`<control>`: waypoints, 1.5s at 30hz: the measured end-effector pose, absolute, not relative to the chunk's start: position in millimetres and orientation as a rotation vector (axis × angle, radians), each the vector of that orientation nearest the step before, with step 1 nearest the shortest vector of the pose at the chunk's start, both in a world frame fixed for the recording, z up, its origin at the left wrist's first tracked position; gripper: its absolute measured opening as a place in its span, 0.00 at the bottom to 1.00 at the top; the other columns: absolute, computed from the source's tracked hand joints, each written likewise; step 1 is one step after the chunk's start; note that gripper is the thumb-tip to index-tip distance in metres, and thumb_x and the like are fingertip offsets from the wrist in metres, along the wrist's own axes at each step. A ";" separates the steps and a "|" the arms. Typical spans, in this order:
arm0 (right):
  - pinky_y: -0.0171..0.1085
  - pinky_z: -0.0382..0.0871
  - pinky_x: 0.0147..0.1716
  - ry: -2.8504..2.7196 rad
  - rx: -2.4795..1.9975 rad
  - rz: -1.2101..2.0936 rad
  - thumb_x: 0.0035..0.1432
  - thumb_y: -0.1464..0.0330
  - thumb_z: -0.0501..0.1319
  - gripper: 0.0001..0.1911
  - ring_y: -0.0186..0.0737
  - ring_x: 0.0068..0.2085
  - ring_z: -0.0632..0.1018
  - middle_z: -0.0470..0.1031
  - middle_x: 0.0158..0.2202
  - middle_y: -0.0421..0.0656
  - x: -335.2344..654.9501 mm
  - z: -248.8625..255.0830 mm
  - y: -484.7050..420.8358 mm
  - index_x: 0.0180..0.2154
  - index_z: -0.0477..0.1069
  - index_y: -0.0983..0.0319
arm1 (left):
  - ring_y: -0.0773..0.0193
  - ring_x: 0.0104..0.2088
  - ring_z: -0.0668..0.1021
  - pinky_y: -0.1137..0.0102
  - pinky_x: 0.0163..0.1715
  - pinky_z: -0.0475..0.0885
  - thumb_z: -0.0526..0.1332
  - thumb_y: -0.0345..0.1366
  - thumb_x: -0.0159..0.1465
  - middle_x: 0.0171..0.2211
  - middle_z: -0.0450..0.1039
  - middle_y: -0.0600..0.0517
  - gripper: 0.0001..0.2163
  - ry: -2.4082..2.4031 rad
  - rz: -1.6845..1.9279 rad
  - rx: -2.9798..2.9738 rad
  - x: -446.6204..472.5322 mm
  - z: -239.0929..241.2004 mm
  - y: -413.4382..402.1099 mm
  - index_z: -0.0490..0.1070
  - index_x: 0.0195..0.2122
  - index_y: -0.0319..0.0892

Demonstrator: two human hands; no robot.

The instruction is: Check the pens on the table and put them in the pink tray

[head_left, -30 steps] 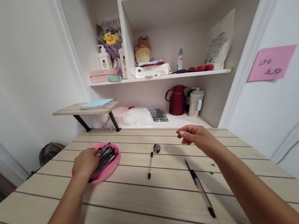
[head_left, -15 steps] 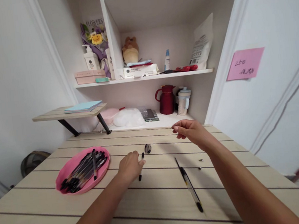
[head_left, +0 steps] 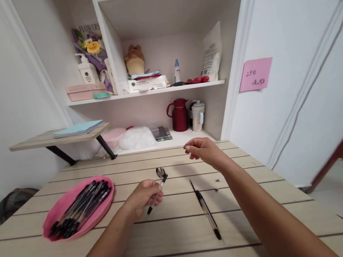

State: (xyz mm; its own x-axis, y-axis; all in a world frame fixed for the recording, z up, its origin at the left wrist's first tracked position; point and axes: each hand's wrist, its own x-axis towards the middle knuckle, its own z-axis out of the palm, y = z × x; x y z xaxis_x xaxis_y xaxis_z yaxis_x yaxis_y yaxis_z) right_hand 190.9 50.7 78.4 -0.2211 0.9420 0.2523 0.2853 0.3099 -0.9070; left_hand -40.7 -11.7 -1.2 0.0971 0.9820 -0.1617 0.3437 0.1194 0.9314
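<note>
My left hand is closed around a pen with black ends and a clear barrel, held tilted just above the slatted tabletop. Close to the pen's upper end lies a small round black-and-clear thing. My right hand hovers over the back of the table, thumb and fingertips pinched; whatever they hold, if anything, is too small to make out. Between my forearms another pen lies on the wood, a thin dark piece at its far end. Two small shiny bits rest near my right forearm.
On the left of the table, a pink tray carries many black pens. A raised wooden stand with blue paper is behind it. At the back stand a red jug and a pale cup.
My left hand has turned, bringing the pen into fuller sight and a steeper tilt. My right hand keeps its pinch. The whole view has swung a little to the right.
</note>
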 end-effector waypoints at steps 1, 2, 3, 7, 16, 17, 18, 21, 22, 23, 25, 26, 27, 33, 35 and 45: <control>0.29 0.62 0.20 -1.702 -1.138 0.944 0.48 0.64 0.58 0.09 0.30 0.23 0.72 0.73 0.28 0.43 193.0 76.7 52.9 0.28 0.69 0.63 | 0.69 0.22 0.72 0.75 0.22 0.63 0.58 0.40 0.53 0.23 0.70 0.52 0.09 1.260 0.872 1.252 -39.6 -1.8 -14.0 0.63 0.27 0.39; 0.29 0.62 0.20 -1.705 -1.159 0.944 0.48 0.64 0.58 0.09 0.30 0.23 0.72 0.73 0.28 0.43 196.4 74.4 55.2 0.28 0.69 0.63 | 0.70 0.22 0.72 0.76 0.22 0.63 0.60 0.40 0.52 0.23 0.70 0.53 0.09 1.116 0.907 1.113 -38.7 -2.5 -15.9 0.64 0.28 0.39; 0.29 0.62 0.20 -1.715 -1.181 0.943 0.48 0.64 0.58 0.08 0.30 0.23 0.72 0.73 0.27 0.43 200.9 71.4 57.5 0.28 0.69 0.63 | 0.71 0.21 0.72 0.76 0.21 0.63 0.62 0.39 0.50 0.23 0.69 0.54 0.10 1.012 0.930 1.004 -38.0 -3.4 -17.4 0.65 0.30 0.39; 0.28 0.60 0.19 -1.781 -1.324 0.870 0.48 0.65 0.57 0.08 0.32 0.23 0.73 0.73 0.25 0.42 227.6 51.6 63.2 0.27 0.70 0.63 | 0.72 0.20 0.71 0.77 0.21 0.63 0.64 0.34 0.50 0.22 0.67 0.56 0.16 0.897 0.956 0.855 -34.6 -6.1 -19.4 0.67 0.41 0.41; 0.30 0.61 0.21 -1.978 -1.722 0.678 0.41 0.73 0.58 0.03 0.34 0.22 0.72 0.72 0.19 0.42 266.0 11.3 64.4 0.23 0.71 0.64 | 0.78 0.17 0.65 0.80 0.13 0.52 0.62 0.34 0.52 0.24 0.65 0.55 0.15 0.908 0.976 0.810 -28.5 -11.6 -16.6 0.68 0.42 0.40; 0.30 0.61 0.22 -1.989 -1.731 0.673 0.41 0.73 0.58 0.04 0.34 0.22 0.72 0.73 0.19 0.42 267.4 11.2 64.1 0.23 0.71 0.64 | 0.78 0.17 0.64 0.80 0.13 0.51 0.62 0.33 0.52 0.24 0.65 0.55 0.15 0.902 0.977 0.805 -28.9 -12.2 -16.2 0.68 0.42 0.40; 0.30 0.61 0.22 -1.999 -1.739 0.669 0.41 0.73 0.57 0.05 0.34 0.22 0.72 0.73 0.19 0.42 268.8 11.5 63.8 0.23 0.71 0.64 | 0.78 0.16 0.63 0.80 0.13 0.50 0.61 0.33 0.52 0.23 0.64 0.56 0.15 0.896 0.977 0.802 -29.2 -12.7 -15.8 0.67 0.43 0.40; 0.30 0.61 0.22 -2.033 -1.771 0.644 0.42 0.73 0.57 0.05 0.34 0.23 0.72 0.73 0.20 0.42 271.8 13.1 62.9 0.24 0.72 0.64 | 0.77 0.17 0.63 0.79 0.13 0.51 0.61 0.33 0.53 0.23 0.64 0.56 0.16 0.878 0.976 0.791 -29.7 -13.5 -15.5 0.67 0.44 0.41; 0.30 0.60 0.22 -2.045 -1.785 0.629 0.41 0.73 0.57 0.05 0.35 0.23 0.72 0.73 0.20 0.42 272.0 13.4 62.5 0.23 0.72 0.63 | 0.77 0.17 0.64 0.79 0.13 0.52 0.61 0.33 0.53 0.23 0.64 0.56 0.17 0.873 0.978 0.785 -29.5 -13.4 -15.7 0.66 0.44 0.41; 0.30 0.60 0.22 -2.057 -1.799 0.609 0.41 0.72 0.58 0.05 0.35 0.24 0.72 0.73 0.21 0.42 271.4 13.6 62.1 0.23 0.72 0.63 | 0.77 0.17 0.64 0.79 0.14 0.53 0.61 0.33 0.53 0.23 0.64 0.56 0.17 0.871 0.983 0.777 -29.3 -13.1 -15.9 0.66 0.45 0.41; 0.31 0.60 0.23 -2.077 -1.826 0.562 0.41 0.72 0.59 0.04 0.37 0.25 0.73 0.74 0.22 0.43 266.3 13.5 60.9 0.23 0.72 0.63 | 0.76 0.18 0.65 0.79 0.15 0.55 0.61 0.33 0.53 0.22 0.64 0.56 0.17 0.870 0.993 0.763 -28.4 -12.1 -16.7 0.65 0.46 0.41; 0.31 0.60 0.24 -2.088 -1.834 0.536 0.42 0.71 0.59 0.04 0.37 0.26 0.73 0.74 0.23 0.44 261.1 13.0 59.9 0.24 0.72 0.63 | 0.76 0.18 0.65 0.78 0.16 0.56 0.61 0.33 0.53 0.22 0.64 0.56 0.18 0.870 0.997 0.757 -28.0 -11.6 -17.0 0.65 0.46 0.42; 0.32 0.60 0.25 -2.100 -1.837 0.511 0.43 0.70 0.59 0.05 0.38 0.28 0.73 0.75 0.25 0.44 253.9 12.2 58.5 0.24 0.72 0.62 | 0.75 0.18 0.66 0.78 0.16 0.57 0.61 0.33 0.53 0.22 0.64 0.56 0.18 0.868 1.002 0.754 -27.6 -11.3 -17.3 0.65 0.46 0.42; 0.38 0.62 0.31 -2.148 -1.909 0.357 0.44 0.58 0.57 0.15 0.49 0.36 0.74 0.75 0.32 0.52 189.1 -0.1 43.6 0.25 0.72 0.64 | 0.74 0.20 0.68 0.77 0.19 0.61 0.61 0.34 0.53 0.23 0.66 0.56 0.17 0.822 1.000 0.786 -26.8 -13.5 -17.8 0.66 0.45 0.42; 0.40 0.62 0.32 -2.122 -1.934 0.385 0.41 0.62 0.59 0.11 0.51 0.37 0.74 0.75 0.32 0.53 174.4 -4.6 40.7 0.25 0.71 0.65 | 0.74 0.20 0.68 0.77 0.19 0.61 0.61 0.34 0.53 0.24 0.66 0.55 0.16 0.812 0.996 0.807 -26.7 -15.0 -17.5 0.66 0.44 0.41; 0.32 0.59 0.18 -1.883 -1.733 0.852 0.46 0.68 0.53 0.09 0.36 0.22 0.73 0.74 0.22 0.47 185.5 -5.1 51.7 0.18 0.63 0.63 | 0.73 0.20 0.69 0.77 0.18 0.60 0.59 0.37 0.55 0.24 0.66 0.54 0.15 0.831 0.947 0.879 -23.8 -17.5 -18.6 0.66 0.44 0.41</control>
